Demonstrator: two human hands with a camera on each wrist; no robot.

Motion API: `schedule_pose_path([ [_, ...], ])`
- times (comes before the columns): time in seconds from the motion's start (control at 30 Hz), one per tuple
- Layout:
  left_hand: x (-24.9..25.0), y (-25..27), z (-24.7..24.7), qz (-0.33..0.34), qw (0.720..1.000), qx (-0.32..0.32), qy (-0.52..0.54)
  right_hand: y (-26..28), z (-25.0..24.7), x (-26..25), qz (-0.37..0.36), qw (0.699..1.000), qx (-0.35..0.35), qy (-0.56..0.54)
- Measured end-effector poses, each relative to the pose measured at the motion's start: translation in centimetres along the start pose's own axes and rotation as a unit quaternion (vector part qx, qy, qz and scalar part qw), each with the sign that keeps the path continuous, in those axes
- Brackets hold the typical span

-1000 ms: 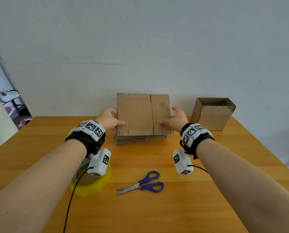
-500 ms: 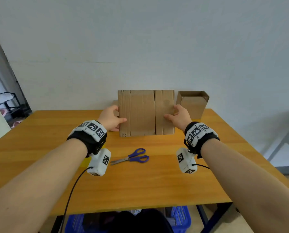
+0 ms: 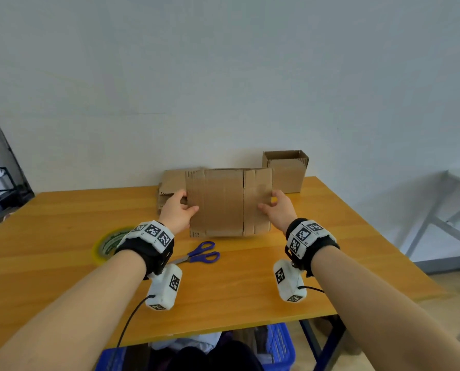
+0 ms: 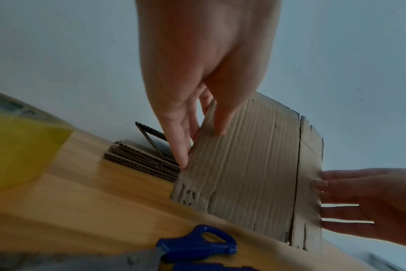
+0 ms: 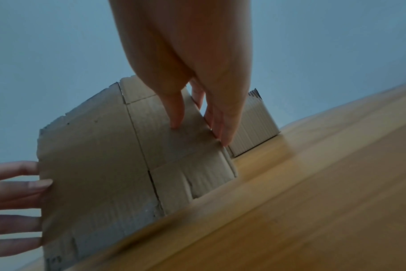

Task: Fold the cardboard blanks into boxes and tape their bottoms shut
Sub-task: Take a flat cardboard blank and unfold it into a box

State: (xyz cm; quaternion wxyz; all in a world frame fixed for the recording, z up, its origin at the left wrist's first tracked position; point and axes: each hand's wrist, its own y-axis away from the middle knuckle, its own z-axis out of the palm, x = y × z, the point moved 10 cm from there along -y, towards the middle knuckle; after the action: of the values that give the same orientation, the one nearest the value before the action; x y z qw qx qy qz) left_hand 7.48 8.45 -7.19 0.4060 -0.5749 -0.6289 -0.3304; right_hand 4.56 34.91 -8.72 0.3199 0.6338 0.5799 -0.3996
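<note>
Cardboard blank [image 3: 228, 202] pinched in both grips, left hand [image 3: 177, 210], right hand [image 3: 279, 210]; head view alone shows tape roll [image 3: 108, 243].

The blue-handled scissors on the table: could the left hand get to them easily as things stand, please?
Probably yes, once freed. The scissors lie uncovered on the table just right of the left wrist, but the left hand is pinching the cardboard blank with the right hand on its other edge.

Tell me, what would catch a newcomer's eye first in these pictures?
Probably the flat cardboard blank held upright over the middle of the wooden table, left hand pinching one side edge and right hand the other. Next, the blue-handled scissors in front of it and the finished open box behind, against the wall.
</note>
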Motion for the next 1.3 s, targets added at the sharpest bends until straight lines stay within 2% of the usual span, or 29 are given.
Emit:
schedule_pose_path([
  [0.1,0.0,-0.3,0.2,0.003,1.000,0.009,-0.002,-0.3,0.6,0.2,0.002,1.000,-0.009,-0.006],
  [0.2,0.3,-0.5,0.8,0.010,1.000,-0.012,0.009,-0.6,1.3,0.2,0.001,1.000,-0.018,-0.004],
  [0.43,-0.7,-0.9,1.5,-0.076,0.985,-0.055,0.143,-0.9,2.9,-0.6,0.021,0.998,-0.052,-0.011],
  [0.73,-1.3,-1.1,1.8,-0.104,0.972,-0.084,0.194,-0.4,4.5,-0.9,0.036,0.991,-0.080,-0.102],
  [0.83,-1.9,-1.6,1.9,-0.120,0.963,-0.101,0.219,-0.3,4.5,-0.4,0.064,0.981,-0.076,-0.166],
  [1.0,-1.5,-1.7,2.4,-0.127,0.958,-0.130,0.222,0.1,4.4,0.0,0.115,0.944,-0.074,-0.300],
  [1.3,-0.8,-1.9,3.3,-0.123,0.942,-0.190,0.249,-0.7,4.1,0.5,0.124,0.937,-0.086,-0.315],
])
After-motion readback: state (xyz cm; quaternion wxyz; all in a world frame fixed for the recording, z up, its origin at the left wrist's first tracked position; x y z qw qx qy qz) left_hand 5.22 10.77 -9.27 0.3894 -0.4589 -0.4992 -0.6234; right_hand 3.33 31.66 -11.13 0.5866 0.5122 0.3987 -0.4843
